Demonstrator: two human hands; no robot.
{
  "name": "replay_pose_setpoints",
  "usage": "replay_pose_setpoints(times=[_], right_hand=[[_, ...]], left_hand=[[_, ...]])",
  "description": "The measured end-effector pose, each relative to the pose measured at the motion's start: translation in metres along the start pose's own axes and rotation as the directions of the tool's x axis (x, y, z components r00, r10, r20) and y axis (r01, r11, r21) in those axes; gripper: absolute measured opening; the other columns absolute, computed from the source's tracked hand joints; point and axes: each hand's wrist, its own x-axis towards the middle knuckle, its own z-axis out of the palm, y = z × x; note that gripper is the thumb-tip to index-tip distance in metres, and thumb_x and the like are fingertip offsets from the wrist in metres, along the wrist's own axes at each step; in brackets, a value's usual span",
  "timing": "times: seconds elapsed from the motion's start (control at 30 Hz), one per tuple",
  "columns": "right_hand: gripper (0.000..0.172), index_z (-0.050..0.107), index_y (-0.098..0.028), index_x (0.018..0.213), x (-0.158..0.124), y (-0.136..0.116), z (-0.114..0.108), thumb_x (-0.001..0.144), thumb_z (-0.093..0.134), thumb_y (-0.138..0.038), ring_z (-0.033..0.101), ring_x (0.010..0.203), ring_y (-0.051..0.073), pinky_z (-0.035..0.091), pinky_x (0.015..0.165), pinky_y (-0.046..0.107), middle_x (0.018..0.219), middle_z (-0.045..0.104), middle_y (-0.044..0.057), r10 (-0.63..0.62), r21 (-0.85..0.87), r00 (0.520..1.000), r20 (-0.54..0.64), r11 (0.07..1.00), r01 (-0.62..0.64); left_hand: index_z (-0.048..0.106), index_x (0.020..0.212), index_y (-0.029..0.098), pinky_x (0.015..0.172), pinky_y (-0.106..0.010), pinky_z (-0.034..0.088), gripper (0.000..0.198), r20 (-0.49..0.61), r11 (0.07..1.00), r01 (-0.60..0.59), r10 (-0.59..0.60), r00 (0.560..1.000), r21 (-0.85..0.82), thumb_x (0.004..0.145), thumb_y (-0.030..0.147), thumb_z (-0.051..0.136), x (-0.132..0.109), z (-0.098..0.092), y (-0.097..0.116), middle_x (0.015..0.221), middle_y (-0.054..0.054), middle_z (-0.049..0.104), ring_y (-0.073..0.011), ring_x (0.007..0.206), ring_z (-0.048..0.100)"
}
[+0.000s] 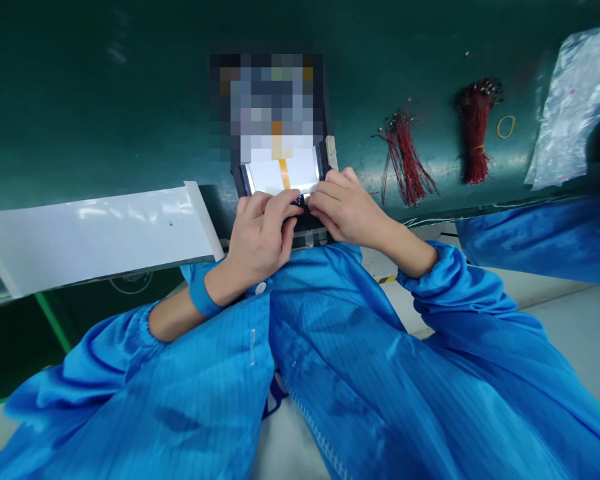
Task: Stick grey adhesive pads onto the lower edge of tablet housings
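A dark-framed tablet-like device [260, 175] lies on the green bench in front of me, with a silver panel and a strip of amber tape [285, 175] down its middle. Its upper part is pixelated. My left hand [263, 230] bends over the near edge, thumb and fingertips pinched together at a small black part. From the other side my right hand [343, 203] reaches the same edge, its fingers closed close to the left fingertips. Whatever small piece sits between the fingers is hidden.
Right of the device lie a loose bunch of dark red wires [405, 160] and a tied bundle of red wires [477, 133]. Near them are a yellow rubber band [506, 127] and a clear plastic bag [573, 100]. A white sheet [95, 233] lies to the left.
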Motion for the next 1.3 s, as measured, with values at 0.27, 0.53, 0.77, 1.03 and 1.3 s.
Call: replay_pose_setpoints(times=[0.27, 0.53, 0.77, 1.03, 1.3], right_hand=[[0.023, 0.064, -0.019, 0.102, -0.001, 0.001, -0.001, 0.110, 0.043, -0.023, 0.050, 0.098, 0.028, 0.032, 0.085, 0.043, 0.099, 0.069, 0.011, -0.036, -0.001, 0.998, -0.042, 0.999, 0.036], [0.014, 0.064, -0.024, 0.098, 0.025, -0.001, -0.032, 0.105, 0.060, -0.035, 0.054, 0.087, 0.026, 0.032, 0.077, 0.042, 0.090, 0.067, 0.007, -0.025, 0.042, 0.957, -0.288, 0.998, 0.038], [0.014, 0.063, -0.023, 0.095, 0.118, -0.052, -0.030, 0.106, 0.055, -0.026, 0.058, 0.090, 0.026, 0.043, 0.083, 0.044, 0.094, 0.068, 0.008, -0.255, 0.195, 0.945, -0.205, 0.935, 0.295], [0.037, 0.063, -0.025, 0.140, 0.262, -0.137, 0.027, 0.105, 0.061, -0.016, 0.057, 0.134, 0.028, 0.048, 0.109, 0.044, 0.150, 0.061, 0.013, -0.435, 0.297, 0.895, -0.093, 0.846, 0.442], [0.021, 0.070, -0.017, 0.110, 0.274, -0.139, 0.022, 0.110, 0.054, -0.031, 0.062, 0.086, 0.015, 0.043, 0.084, 0.029, 0.095, 0.073, 0.002, -0.409, 0.592, 0.902, -0.138, 0.696, 0.406]], left_hand=[[0.055, 0.155, 0.018, 0.086, -0.046, 0.045, 0.042, 0.191, 0.986, -0.149, 0.131, 0.973, 0.079, 0.115, 0.021, 0.039, 0.007, 0.000, 0.009, 0.115, -0.015, 0.078, -0.0287, 0.101, 0.068], [0.045, 0.160, 0.028, 0.097, -0.046, 0.059, 0.056, -0.159, 0.962, 0.002, 0.044, 0.986, 0.275, 0.106, 0.019, 0.060, -0.031, -0.077, 0.008, 0.134, -0.006, 0.074, -0.0240, 0.121, 0.070], [0.035, 0.161, 0.023, 0.093, -0.054, 0.059, 0.082, -0.613, 0.675, 0.736, -0.558, 0.559, 0.057, 0.099, 0.057, 0.075, -0.162, -0.170, -0.105, 0.134, -0.012, 0.071, -0.0294, 0.119, 0.071], [0.028, 0.167, 0.025, 0.084, -0.046, 0.064, 0.080, -0.670, 0.814, 0.573, -0.375, 0.640, 0.092, 0.103, 0.048, 0.069, -0.121, -0.162, -0.084, 0.117, -0.008, 0.078, -0.0238, 0.097, 0.075], [0.029, 0.160, 0.040, 0.075, -0.042, 0.066, 0.062, -0.665, 0.866, 0.495, -0.414, 0.621, -0.077, 0.110, 0.038, 0.066, -0.094, -0.183, -0.058, 0.110, -0.001, 0.074, -0.0212, 0.093, 0.078]])
